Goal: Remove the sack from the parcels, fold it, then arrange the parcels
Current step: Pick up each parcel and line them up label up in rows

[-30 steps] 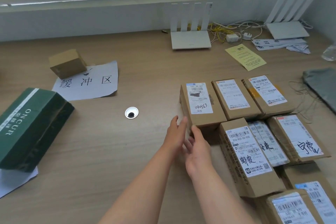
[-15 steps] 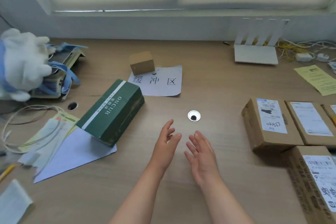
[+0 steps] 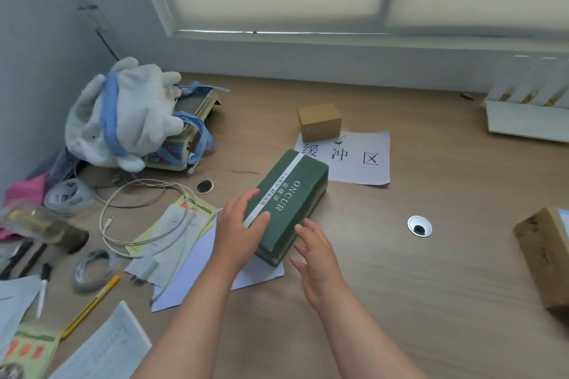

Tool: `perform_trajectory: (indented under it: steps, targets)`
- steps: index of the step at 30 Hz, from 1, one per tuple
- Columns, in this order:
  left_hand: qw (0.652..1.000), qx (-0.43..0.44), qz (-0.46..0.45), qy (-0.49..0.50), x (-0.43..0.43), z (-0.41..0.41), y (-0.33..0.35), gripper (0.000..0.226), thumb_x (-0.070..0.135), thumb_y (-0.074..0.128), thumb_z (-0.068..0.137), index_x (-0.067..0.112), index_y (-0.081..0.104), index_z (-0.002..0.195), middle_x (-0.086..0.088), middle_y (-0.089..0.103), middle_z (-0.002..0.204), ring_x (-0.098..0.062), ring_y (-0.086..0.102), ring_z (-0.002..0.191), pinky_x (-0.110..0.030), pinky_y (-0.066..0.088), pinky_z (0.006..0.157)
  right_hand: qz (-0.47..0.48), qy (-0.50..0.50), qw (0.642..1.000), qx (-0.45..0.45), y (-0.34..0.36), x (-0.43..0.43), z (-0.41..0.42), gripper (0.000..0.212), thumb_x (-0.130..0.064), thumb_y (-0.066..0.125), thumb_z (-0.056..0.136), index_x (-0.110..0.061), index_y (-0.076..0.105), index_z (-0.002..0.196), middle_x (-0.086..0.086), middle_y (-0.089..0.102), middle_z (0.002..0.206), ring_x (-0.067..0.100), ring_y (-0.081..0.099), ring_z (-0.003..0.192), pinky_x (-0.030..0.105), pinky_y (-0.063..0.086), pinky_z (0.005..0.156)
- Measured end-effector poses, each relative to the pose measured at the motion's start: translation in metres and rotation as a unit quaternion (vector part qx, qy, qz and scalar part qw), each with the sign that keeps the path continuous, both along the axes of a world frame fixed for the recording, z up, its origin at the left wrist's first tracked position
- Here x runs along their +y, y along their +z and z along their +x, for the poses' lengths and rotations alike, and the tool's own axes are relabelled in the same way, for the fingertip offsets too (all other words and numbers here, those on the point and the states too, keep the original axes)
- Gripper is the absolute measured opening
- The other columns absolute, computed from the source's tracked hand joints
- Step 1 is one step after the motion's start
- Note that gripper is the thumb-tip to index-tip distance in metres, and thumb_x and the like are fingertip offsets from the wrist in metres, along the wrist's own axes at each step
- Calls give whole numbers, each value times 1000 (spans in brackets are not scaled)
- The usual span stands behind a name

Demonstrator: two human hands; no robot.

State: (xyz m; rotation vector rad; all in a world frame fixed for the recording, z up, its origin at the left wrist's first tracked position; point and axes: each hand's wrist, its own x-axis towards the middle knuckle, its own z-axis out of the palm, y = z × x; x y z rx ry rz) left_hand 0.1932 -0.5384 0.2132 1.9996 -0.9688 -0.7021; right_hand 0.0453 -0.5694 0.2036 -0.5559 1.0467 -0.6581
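- My left hand (image 3: 241, 234) grips the green parcel (image 3: 295, 194) at its near left edge. The thumb lies across the top face and the fingers (image 3: 250, 197) curl along the left side.
- My right hand (image 3: 315, 255) is spread and holds nothing. Its fingertips (image 3: 308, 229) sit just beside the green parcel's near right corner; I cannot tell whether they touch it.
- The green parcel lies flat on the worktop (image 3: 400, 301), its near end over a white sheet (image 3: 197, 274).
- Beyond the green parcel's far end is a printed sheet (image 3: 360, 160) bearing three characters. A small brown parcel (image 3: 320, 121) stands on its far left corner.
- Right of the green parcel, apart from it, is a metal grommet (image 3: 419, 226). Farther right, a large brown parcel (image 3: 542, 258) is cut off by the frame edge.
- Left of the green parcel are a second grommet (image 3: 204, 186), a looped white cable (image 3: 106, 224) and a tape roll (image 3: 69, 197). Farther back on that side is a white plush toy (image 3: 123, 114) with blue straps.
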Motion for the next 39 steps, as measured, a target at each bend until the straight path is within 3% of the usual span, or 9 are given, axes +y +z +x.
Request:
perform_trajectory:
  steps: [4,9,12,16,20,24,30,36,39]
  targets:
    - [994,6,108,1,-6,30,-13,83,66,50,72,37,41,150,9,45,147,-23,36,142,-50,33,117,-24,26,999,21,-10,-1,21,40,-24,58,97,-32,56,137,-12,68,130,9,62,120,46,39,114]
    - [988,62,139,24,-3,34,-52,56,64,55,72,43,61,123,1,55,128,-25,54,121,-49,48,103,-38,26,998,34,-8,3,14,22,-18,51,101,-32,67,105,-17,77,101,7,70,101,29,52,85]
    - [989,114,83,37,9,-5,-35,38,42,63,85,36,58,122,-3,48,121,-21,56,109,-33,51,87,-39,18,997,58,-8,5,-11,28,-15,47,102,-23,71,115,-8,78,108,7,73,91,19,53,67]
    - [988,147,7,47,28,-56,-33,36,16,67,91,36,55,119,9,48,118,2,53,106,-14,42,76,-31,-15,997,72,-11,13,-53,28,-15,49,102,-20,72,118,-4,78,111,6,72,83,27,52,73]
    - [978,197,-42,50,44,-109,-20,37,8,63,93,36,52,114,17,55,121,3,59,104,-19,46,83,-44,-57,996,51,-6,23,-97,26,-13,53,100,-18,68,121,2,77,113,18,71,99,33,52,80]
    - [952,283,-98,56,54,-152,-2,25,0,54,98,17,51,116,5,66,120,1,66,103,-18,51,79,-77,-63,993,64,12,34,-142,22,-16,57,99,-22,57,120,5,77,108,13,70,86,32,49,73]
    - [942,311,-127,16,61,-209,33,16,16,49,104,20,56,118,13,68,122,-2,66,106,-20,52,80,-112,-67,988,81,36,45,-207,35,-37,69,93,-20,54,119,7,73,116,16,70,97,38,54,83]
    - [974,168,-154,-20,56,-227,48,17,22,59,100,35,58,112,1,62,107,-20,59,95,-28,53,80,-140,-44,989,22,56,50,-251,55,-35,78,83,-20,57,131,4,73,124,26,70,114,48,53,100]
    - [966,229,-121,-27,54,-226,58,63,53,75,76,36,49,131,8,59,127,-9,60,115,-32,53,96,-131,-54,990,-22,56,52,-261,52,-33,71,87,-15,57,134,10,71,127,32,67,118,53,49,105]
